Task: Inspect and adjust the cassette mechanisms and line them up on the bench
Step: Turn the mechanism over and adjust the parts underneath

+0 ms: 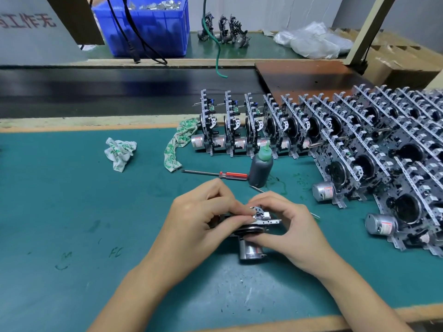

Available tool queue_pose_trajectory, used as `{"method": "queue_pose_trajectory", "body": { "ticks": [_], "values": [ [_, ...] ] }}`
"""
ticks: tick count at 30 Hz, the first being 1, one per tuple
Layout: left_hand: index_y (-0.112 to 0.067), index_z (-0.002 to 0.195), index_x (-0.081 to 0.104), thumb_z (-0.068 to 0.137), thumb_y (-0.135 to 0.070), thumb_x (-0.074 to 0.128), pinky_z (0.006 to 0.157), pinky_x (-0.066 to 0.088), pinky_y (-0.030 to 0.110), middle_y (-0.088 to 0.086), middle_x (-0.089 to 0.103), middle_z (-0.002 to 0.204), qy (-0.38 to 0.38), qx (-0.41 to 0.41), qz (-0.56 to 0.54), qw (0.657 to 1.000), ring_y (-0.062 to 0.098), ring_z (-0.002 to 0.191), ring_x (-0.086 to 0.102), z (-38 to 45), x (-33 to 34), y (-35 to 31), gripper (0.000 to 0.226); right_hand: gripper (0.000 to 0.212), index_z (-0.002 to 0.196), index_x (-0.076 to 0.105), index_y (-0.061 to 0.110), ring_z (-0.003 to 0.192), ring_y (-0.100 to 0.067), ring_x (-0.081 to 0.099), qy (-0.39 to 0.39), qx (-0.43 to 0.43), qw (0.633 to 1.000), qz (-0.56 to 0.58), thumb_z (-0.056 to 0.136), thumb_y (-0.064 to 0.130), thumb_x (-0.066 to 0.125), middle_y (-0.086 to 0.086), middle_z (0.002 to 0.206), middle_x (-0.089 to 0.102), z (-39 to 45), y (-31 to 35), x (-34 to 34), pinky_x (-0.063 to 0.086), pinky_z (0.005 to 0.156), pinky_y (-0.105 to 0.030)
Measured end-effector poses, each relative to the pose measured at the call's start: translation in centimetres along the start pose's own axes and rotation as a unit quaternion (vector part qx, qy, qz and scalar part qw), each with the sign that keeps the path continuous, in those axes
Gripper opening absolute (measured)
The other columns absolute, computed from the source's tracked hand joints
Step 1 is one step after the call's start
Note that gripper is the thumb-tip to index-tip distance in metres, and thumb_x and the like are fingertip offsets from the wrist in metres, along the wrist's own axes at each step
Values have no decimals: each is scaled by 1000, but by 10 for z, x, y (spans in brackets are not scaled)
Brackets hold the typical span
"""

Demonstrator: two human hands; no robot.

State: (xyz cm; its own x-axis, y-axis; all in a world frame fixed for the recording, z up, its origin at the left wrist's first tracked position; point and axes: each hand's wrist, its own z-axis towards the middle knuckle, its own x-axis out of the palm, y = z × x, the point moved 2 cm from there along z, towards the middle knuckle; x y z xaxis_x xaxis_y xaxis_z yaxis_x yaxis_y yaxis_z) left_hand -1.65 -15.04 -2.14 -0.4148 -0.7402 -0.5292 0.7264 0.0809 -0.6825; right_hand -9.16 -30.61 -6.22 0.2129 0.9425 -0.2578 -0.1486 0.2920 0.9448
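Left hand (203, 212) and right hand (287, 224): fingers curled, pinching one cassette mechanism (254, 226) from both sides. Fingers hide most of its top plate; its motor can shows below.

an assembly-line workstation in a small electronics factory. a green-matted tabletop (72, 212) carries rows of identical cassette mechanisms (311, 130) stood on edge toward its far right corner, with a red-handled screwdriver (223, 174) and a dropper bottle (260, 167) nearby. past the far edge runs a black conveyor belt (107, 92), then a blue parts bin (148, 27).
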Motion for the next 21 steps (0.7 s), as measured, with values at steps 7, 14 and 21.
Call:
{"method": "queue_pose_trajectory", "body": {
  "ticks": [7, 14, 21],
  "values": [
    [-18, 85, 77, 80, -20, 72, 61, 31, 5, -7, 54, 72, -10, -8, 2, 1000, -5, 63, 46, 2, 2, 1, 7, 46, 109, 68, 24, 103, 2, 53, -6, -44, 960, -277, 69, 46, 74, 21, 105, 62, -13, 3, -24, 41, 92, -18],
    [-20, 86, 77, 81, -26, 73, 62, 32, 3, -10, 53, 73, -15, 1, 3, 1000, -5, 64, 47, 2, 3, 2, 8, 39, 94, 73, 15, 89, -7, 58, -7, -127, 910, -394, 79, 49, 61, 12, 100, 68, -24, 0, -24, 47, 78, -29],
    [-19, 85, 77, 79, -19, 72, 61, 31, 3, -8, 54, 72, -15, -4, 4, 1000, -6, 63, 47, 2, 3, 1, 8, 39, 84, 74, 20, 85, -11, 61, -25, -108, 909, -401, 67, 54, 69, 14, 84, 67, -9, 10, -21, 53, 73, -33]
  ]
}}
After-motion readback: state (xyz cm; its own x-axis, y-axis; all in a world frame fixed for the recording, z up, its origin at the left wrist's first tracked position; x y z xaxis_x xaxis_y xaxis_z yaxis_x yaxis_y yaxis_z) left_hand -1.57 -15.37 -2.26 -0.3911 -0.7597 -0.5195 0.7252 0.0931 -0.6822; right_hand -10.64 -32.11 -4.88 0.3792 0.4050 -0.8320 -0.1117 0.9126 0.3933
